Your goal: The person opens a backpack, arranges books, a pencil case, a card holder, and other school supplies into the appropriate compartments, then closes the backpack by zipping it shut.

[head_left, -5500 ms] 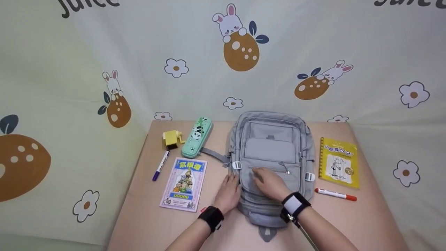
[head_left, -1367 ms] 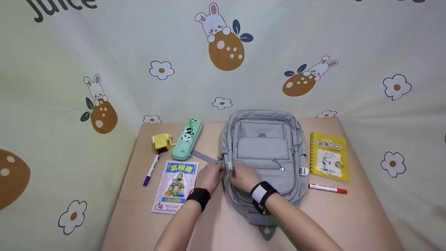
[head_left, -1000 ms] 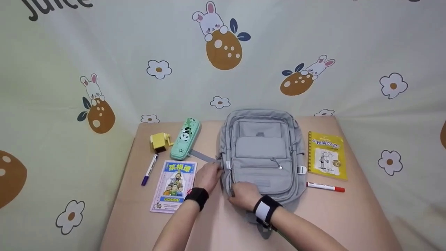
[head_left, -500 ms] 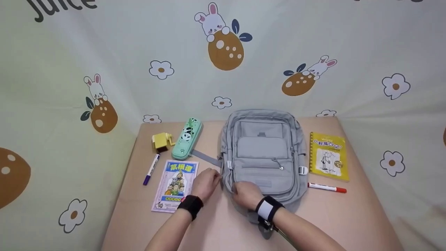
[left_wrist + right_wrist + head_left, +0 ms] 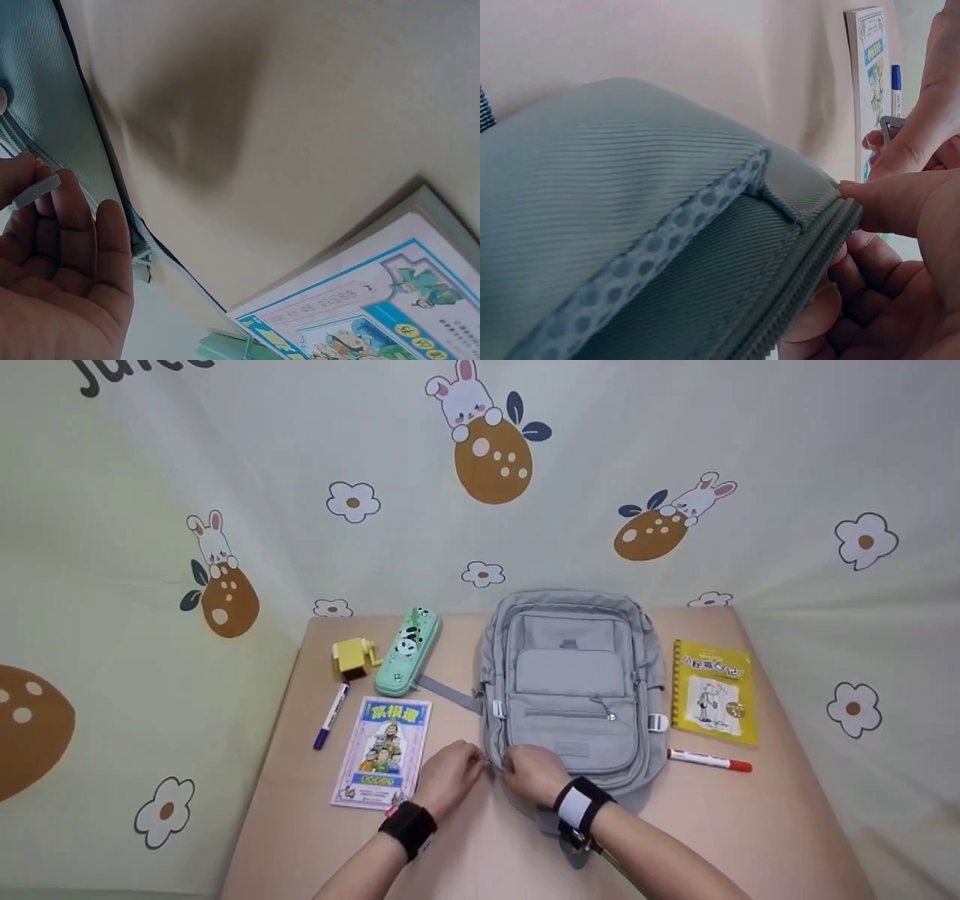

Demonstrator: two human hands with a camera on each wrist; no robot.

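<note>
A grey backpack [image 5: 570, 671] lies front up on the table, its top toward the back wall. My left hand [image 5: 450, 772] is at its lower left side. In the left wrist view, thumb and fingers pinch a grey zipper pull [image 5: 36, 192]. My right hand [image 5: 536, 774] grips the bag's lower left edge. In the right wrist view its thumb and fingers hold the fabric beside the zipper teeth [image 5: 802, 277], close to the left hand [image 5: 922, 112]. A dotted lining strip [image 5: 652, 247] shows along a fold of the fabric.
Left of the bag are a pink comic-cover book [image 5: 382, 754], a purple marker [image 5: 331, 716], a yellow crank sharpener [image 5: 352, 657] and a green panda pencil case [image 5: 409, 652]. A strap [image 5: 450, 694] reaches toward the case. On the right lie a yellow spiral notebook [image 5: 716, 694] and a red marker [image 5: 709, 760].
My left hand has slid along the bag's left side toward its lower corner, the zipper pull in its fingers. My right hand moved from the front pocket to the lower left edge and holds there.
</note>
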